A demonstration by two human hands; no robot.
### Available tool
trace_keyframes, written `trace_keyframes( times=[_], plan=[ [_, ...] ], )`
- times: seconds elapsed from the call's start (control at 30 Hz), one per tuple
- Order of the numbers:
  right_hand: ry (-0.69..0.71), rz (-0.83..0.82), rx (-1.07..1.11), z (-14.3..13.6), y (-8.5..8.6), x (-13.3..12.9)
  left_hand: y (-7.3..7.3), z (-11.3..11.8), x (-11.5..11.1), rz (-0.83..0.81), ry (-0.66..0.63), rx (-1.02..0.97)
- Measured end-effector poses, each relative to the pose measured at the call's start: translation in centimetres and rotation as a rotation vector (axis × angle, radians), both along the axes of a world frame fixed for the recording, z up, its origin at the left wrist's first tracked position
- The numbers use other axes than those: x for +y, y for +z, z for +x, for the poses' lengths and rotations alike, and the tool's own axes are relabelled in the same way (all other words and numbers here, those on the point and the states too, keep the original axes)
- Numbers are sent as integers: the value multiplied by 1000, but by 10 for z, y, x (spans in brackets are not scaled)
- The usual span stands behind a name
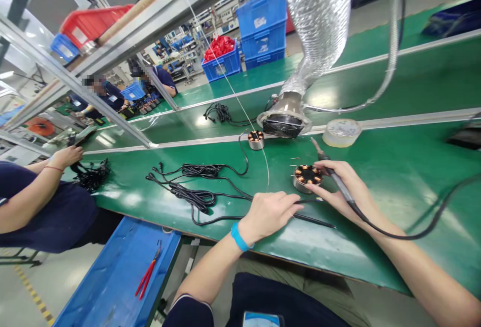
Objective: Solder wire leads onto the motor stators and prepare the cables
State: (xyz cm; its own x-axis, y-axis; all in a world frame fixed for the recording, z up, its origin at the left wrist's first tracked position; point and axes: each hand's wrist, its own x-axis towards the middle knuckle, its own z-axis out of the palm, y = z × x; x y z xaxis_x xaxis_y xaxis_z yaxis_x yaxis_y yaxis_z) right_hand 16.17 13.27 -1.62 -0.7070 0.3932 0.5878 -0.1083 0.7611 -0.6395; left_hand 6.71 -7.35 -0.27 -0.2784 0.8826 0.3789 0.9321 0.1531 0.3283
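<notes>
My right hand (340, 187) holds a soldering iron (340, 185), its tip pointing up and away over the green bench. The thumb and fingers of that hand also touch a motor stator (301, 187) with copper windings around a dark centre. Just left of it, my left hand (269, 212) is closed on a black cable (240, 196), whose end reaches toward the stator. A second black cable (315, 221) passes under that hand. Another stator (256, 139) sits farther back with a cable lead (246, 159) beside it. A thin strand of solder wire (240, 101) hangs down to the bench.
A fume extraction hood (287, 116) hangs behind the stators, beside a clear tape roll (341, 132). Bundled cables (195, 197) lie to the left. Red-handled pliers (148, 272) rest in a blue tray (108, 272). A co-worker's arm (37, 192) is at far left.
</notes>
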Motion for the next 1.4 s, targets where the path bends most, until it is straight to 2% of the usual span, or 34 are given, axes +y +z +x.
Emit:
trace_keyframes(
  times=[0.1,0.17,0.3,0.4,0.57,0.77,0.93,1.07,1.23,1.4],
  plan=[
    [30,-10,-12,0,1,-1,17,-14,11,147,25,-158],
    [45,-18,-19,0,1,-2,30,-27,20,184,74,-293],
    [75,-24,-19,1,8,-3,50,-48,36,135,54,-487],
    [62,-56,16,2,22,-8,55,-52,43,67,-31,-575],
    [50,-213,172,-6,43,-17,50,-47,49,103,-83,-597],
    [78,-329,248,-25,40,-21,42,-43,53,146,-68,-693],
    [54,-388,276,-30,32,-25,34,-36,56,334,79,-446],
    [6,-318,322,-29,31,-29,29,-34,54,407,68,-291],
    [-53,-119,316,-25,36,-33,26,-36,51,317,74,-487],
    [-14,-176,297,-24,36,-35,25,-32,51,314,55,-727]
  ],
)
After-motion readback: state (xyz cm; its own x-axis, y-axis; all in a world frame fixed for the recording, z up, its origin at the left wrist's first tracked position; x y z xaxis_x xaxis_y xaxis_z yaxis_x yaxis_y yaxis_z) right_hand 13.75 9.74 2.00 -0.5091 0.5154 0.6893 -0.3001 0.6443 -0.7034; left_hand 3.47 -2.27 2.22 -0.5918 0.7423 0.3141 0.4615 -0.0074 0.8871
